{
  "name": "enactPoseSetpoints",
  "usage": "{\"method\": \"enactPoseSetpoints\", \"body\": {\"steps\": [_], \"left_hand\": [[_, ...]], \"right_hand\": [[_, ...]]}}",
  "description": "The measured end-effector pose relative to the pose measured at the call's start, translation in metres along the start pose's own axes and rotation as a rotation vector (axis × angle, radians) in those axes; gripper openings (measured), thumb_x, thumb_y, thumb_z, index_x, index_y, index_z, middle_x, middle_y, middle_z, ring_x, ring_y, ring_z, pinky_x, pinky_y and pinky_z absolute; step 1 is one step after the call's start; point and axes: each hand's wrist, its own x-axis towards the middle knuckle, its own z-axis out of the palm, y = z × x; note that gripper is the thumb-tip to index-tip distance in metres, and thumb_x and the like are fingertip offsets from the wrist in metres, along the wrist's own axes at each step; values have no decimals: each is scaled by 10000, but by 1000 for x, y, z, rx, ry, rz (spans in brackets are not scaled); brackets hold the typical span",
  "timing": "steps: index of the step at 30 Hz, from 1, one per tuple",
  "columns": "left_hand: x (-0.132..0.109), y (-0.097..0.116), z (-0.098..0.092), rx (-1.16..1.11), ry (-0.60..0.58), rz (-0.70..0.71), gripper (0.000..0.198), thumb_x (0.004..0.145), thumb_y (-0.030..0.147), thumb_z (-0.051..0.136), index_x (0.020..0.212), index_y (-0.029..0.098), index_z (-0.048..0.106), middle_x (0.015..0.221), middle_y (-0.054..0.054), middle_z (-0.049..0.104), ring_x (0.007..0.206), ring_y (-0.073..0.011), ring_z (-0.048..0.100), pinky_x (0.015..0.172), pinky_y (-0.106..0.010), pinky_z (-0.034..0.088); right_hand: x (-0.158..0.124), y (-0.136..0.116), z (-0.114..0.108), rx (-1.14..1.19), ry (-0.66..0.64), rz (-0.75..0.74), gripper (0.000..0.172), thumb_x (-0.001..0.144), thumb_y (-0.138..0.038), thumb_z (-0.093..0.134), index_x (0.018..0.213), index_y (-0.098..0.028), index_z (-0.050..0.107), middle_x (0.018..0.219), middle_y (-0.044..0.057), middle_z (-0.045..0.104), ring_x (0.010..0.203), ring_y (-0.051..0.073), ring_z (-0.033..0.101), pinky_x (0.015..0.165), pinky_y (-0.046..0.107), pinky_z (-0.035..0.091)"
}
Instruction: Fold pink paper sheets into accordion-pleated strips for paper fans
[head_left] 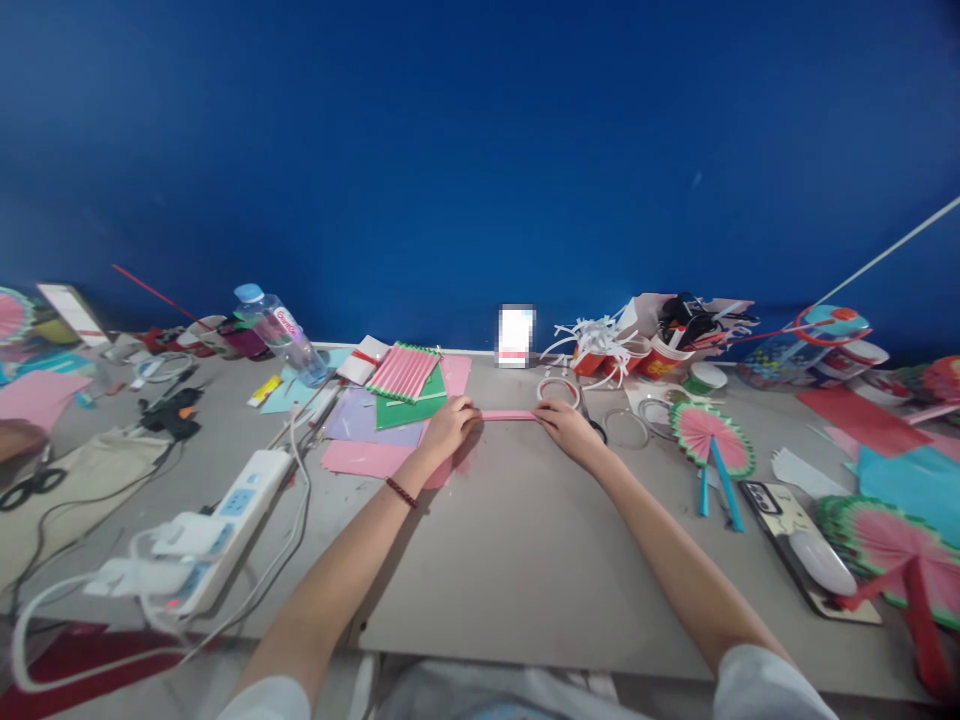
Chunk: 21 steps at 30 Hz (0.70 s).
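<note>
Between my two hands a narrow folded strip of pink paper lies level, just over the grey table. Its left end is pinched by my left hand, and my right hand grips the right end. Under and beside my left hand are pink paper sheets, a purple sheet and a green sheet. A pleated pink paper piece with green edges rests on top of them. Close to my right hand lies a roll of tape.
Left stand a power strip with cables, a tilted water bottle and a glue gun. Paper fans, a phone with a mouse on it, and red cups are on the right. A blue wall rises behind.
</note>
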Motion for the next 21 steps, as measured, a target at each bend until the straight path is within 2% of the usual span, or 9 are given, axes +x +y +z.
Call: {"method": "enactPoseSetpoints", "body": {"steps": [11, 15, 21], "left_hand": [[0, 3, 1, 44, -2, -10, 192, 928, 201, 455, 852, 173, 629, 883, -35, 604, 859, -157, 547, 759, -266, 426], [0, 2, 2, 50, -3, -8, 208, 925, 200, 460, 806, 169, 628, 861, -35, 588, 843, -153, 541, 747, -261, 423], [0, 2, -1, 45, -43, 2, 203, 922, 165, 449, 851, 172, 638, 883, -37, 589, 858, -151, 541, 748, -257, 421]], "right_hand": [[-4, 3, 12, -36, 70, 88, 208, 912, -201, 457, 951, -185, 660, 921, 74, 698, 886, 191, 611, 815, 303, 467], [-4, 3, 13, -27, 97, 50, 205, 904, -181, 466, 923, -178, 671, 943, 77, 697, 898, 191, 612, 836, 309, 469], [-3, 2, 9, -44, 107, 28, 197, 897, -191, 489, 887, -177, 686, 925, 80, 684, 884, 194, 603, 816, 307, 480]]}}
